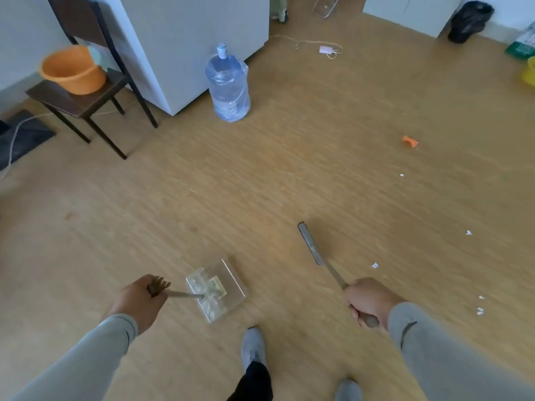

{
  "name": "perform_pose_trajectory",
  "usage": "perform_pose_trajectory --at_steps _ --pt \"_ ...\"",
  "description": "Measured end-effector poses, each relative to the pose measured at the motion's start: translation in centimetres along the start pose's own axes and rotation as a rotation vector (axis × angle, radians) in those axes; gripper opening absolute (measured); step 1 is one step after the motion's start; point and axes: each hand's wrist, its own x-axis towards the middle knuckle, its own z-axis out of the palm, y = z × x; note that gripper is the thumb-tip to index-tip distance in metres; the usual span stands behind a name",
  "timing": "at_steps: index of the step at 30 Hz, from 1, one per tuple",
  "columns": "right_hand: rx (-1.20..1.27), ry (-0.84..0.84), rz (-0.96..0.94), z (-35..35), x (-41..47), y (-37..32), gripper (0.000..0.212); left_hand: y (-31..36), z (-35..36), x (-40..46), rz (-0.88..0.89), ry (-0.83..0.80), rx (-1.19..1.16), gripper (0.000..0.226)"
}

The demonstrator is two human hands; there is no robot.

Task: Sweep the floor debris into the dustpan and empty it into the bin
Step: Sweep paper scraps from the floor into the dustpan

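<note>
My left hand grips the handle of a long-handled clear dustpan, which holds pale scraps and sits low over the wooden floor. My right hand grips the broom handle; the narrow grey broom head points away from me, to the right of the dustpan. White paper bits lie scattered on the floor to the right, and an orange scrap lies farther off. A black-bagged bin stands at the far right wall.
A large water bottle stands beside a white cabinet. A dark chair at left carries an orange basin. A cable with a plug lies at the back. My shoes are near the bottom edge.
</note>
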Motion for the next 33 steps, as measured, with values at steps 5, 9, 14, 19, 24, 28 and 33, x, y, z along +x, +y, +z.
perform_pose_trajectory --at_steps 5,9,14,19,24,28,33 --pt "-0.276 -0.096 -0.079 9.3 1.8 -2.3 0.023 -1.2 1.9 3.2 -0.038 -0.009 0.069 0.011" --pt "-0.385 -0.298 -0.048 14.8 -1.8 -3.2 0.071 -2.3 0.9 4.0 -0.067 -0.007 0.082 0.013" --pt "-0.278 -0.459 0.003 11.9 -3.8 -5.5 0.079 -1.7 0.5 4.1 -0.058 -0.028 0.059 0.01" --pt "-0.153 -0.371 -0.018 5.9 -5.1 -6.2 0.073 -2.3 -0.3 4.2 -0.061 -0.032 0.064 0.01" --pt "-0.374 -0.152 -0.143 5.9 -4.6 -10.4 0.048 -5.4 -1.6 3.8 -0.111 -0.021 -0.056 0.008" --pt "-0.492 -0.081 -0.21 8.6 -0.4 -15.9 0.073 -8.9 -2.6 3.7 -0.236 0.072 -0.218 0.012" --pt "-0.784 -0.135 -0.225 15.8 2.5 -18.9 0.055 -11.6 -2.2 4.3 -0.371 0.149 -0.28 0.012"
